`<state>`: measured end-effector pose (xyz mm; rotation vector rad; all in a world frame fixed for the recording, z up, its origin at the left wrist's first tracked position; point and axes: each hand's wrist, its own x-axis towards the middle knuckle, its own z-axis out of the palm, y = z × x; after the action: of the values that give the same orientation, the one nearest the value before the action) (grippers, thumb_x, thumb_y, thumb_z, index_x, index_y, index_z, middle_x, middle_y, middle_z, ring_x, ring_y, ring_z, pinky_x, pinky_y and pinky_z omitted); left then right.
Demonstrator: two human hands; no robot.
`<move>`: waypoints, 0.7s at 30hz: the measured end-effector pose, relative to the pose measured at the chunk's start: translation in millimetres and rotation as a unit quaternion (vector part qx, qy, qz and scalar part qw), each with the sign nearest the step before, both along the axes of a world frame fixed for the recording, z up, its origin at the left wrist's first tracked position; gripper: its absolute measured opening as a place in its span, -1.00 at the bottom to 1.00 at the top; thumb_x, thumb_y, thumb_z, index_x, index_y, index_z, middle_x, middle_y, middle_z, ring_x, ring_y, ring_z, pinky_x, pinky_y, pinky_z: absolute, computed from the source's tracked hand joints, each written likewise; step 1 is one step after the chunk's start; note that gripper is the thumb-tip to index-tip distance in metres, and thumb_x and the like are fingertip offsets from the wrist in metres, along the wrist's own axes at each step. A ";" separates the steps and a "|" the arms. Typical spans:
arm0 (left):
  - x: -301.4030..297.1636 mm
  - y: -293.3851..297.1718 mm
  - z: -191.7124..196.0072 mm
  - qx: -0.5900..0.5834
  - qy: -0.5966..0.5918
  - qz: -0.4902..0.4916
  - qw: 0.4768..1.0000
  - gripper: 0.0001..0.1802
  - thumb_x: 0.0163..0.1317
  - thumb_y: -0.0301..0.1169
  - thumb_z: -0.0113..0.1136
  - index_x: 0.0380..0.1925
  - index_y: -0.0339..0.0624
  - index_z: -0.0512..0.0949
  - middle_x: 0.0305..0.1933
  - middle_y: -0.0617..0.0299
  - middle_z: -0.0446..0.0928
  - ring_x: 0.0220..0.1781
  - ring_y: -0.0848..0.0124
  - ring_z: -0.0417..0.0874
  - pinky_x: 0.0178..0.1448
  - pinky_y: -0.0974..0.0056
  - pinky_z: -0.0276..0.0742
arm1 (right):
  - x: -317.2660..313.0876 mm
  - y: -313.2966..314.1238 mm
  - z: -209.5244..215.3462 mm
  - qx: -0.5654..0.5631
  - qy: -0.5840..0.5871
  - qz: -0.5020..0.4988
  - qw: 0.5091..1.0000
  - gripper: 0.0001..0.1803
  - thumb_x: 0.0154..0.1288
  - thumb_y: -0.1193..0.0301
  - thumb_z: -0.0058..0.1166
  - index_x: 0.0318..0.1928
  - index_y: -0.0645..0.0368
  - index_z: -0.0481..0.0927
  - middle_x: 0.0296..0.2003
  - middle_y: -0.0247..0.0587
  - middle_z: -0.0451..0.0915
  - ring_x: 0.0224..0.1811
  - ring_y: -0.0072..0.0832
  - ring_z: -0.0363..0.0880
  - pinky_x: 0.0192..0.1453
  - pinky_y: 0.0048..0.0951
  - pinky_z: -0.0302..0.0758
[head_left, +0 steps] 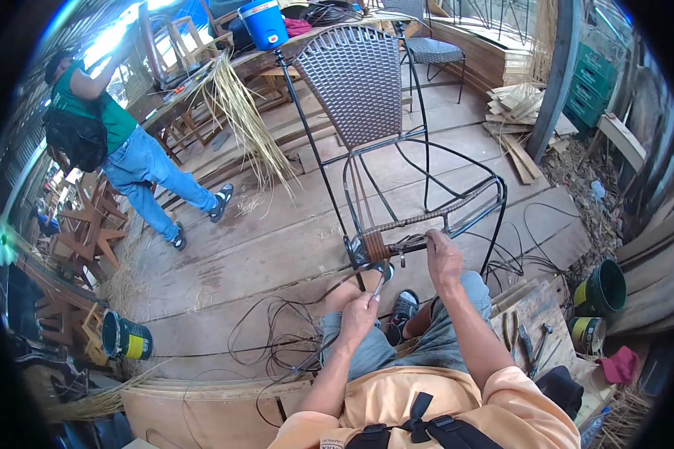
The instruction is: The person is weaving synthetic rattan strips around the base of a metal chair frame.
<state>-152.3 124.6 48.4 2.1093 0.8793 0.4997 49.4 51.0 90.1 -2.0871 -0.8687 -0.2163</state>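
In front of me stands a black metal chair frame with a woven dark brown backrest. Its seat is open, and brown strips form a wrapped band at the near left corner. My left hand is closed around a thin, light grey tool that points up toward that band. My right hand has its fingers pinched together at the near seat rail, to the right of the band; what lies between them is hidden. Loose dark strips lie coiled on the floor left of my legs.
Pliers and other hand tools lie on a wooden board at my right. Dark buckets stand beyond it, and another bucket is at left. A person stands far left, near a long bench with hanging straw-coloured fibres.
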 end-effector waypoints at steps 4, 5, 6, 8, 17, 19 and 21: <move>-1.6 0.6 -6.1 0.039 -0.012 -0.014 0.999 -0.78 0.21 -0.30 0.00 -0.38 -0.23 0.51 -0.50 -0.14 0.51 -0.40 -0.08 0.55 -0.34 -0.03 0.43 | -3.4 1.3 -2.9 0.034 -0.021 -0.019 0.999 -0.82 0.19 0.41 -0.01 -0.21 0.16 0.55 -0.34 -0.04 0.58 -0.28 -0.14 0.56 -0.23 -0.32 0.48; -2.2 0.3 -6.2 0.037 -0.013 -0.013 0.999 -0.78 0.21 -0.30 0.00 -0.38 -0.23 0.51 -0.50 -0.14 0.51 -0.40 -0.08 0.55 -0.34 -0.03 0.43 | -5.0 2.5 0.6 0.023 0.070 -0.007 0.997 -0.80 0.19 0.40 -0.02 -0.19 0.16 0.54 -0.35 -0.03 0.58 -0.26 -0.13 0.56 -0.22 -0.29 0.48; -2.9 0.4 -6.1 0.040 -0.019 -0.011 0.999 -0.79 0.21 -0.31 0.01 -0.39 -0.24 0.51 -0.50 -0.14 0.51 -0.41 -0.08 0.55 -0.35 -0.03 0.43 | -6.9 3.7 4.6 0.011 0.161 0.005 0.987 -0.78 0.19 0.39 -0.03 -0.17 0.16 0.54 -0.35 -0.02 0.58 -0.25 -0.12 0.56 -0.20 -0.27 0.48; -3.3 0.2 -6.9 0.039 -0.024 -0.007 0.999 -0.79 0.21 -0.31 0.01 -0.39 -0.24 0.51 -0.51 -0.14 0.51 -0.41 -0.08 0.55 -0.36 -0.03 0.43 | -17.8 1.8 27.2 -0.042 0.148 0.007 0.988 -0.76 0.20 0.35 -0.04 -0.16 0.17 0.52 -0.31 0.01 0.57 -0.22 -0.09 0.54 -0.15 -0.22 0.46; 2.7 -3.1 -0.8 0.051 -0.041 -0.011 0.998 -0.80 0.20 -0.34 0.00 -0.38 -0.24 0.52 -0.50 -0.14 0.51 -0.40 -0.06 0.55 -0.36 -0.01 0.45 | 5.3 0.5 48.5 -0.185 -0.177 0.079 0.963 -0.82 0.06 0.33 -0.01 -0.49 0.11 0.61 -0.39 -0.01 0.54 -0.28 -0.06 0.49 -0.18 -0.12 0.41; 7.3 -6.1 -2.1 0.071 -0.019 -0.022 0.997 -0.80 0.20 -0.34 0.00 -0.36 -0.24 0.52 -0.50 -0.13 0.51 -0.41 -0.08 0.55 -0.34 -0.03 0.45 | 11.1 -4.0 49.7 -0.238 0.047 0.253 0.937 -0.79 0.07 0.30 -0.05 -0.47 0.12 0.61 -0.44 0.03 0.56 -0.31 -0.06 0.53 -0.11 -0.12 0.40; 4.6 -7.6 -2.9 0.066 -0.012 -0.018 0.998 -0.80 0.20 -0.33 0.00 -0.38 -0.23 0.51 -0.51 -0.14 0.50 -0.42 -0.09 0.54 -0.35 -0.03 0.45 | -18.3 -22.6 89.3 -0.289 0.057 0.306 0.905 -0.73 0.08 0.22 -0.02 -0.30 0.11 0.58 -0.45 0.02 0.58 -0.32 -0.06 0.56 -0.04 -0.14 0.38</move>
<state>-147.7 117.0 45.5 2.2290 0.8130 0.5771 31.1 28.4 179.5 -2.1815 -1.6049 0.5609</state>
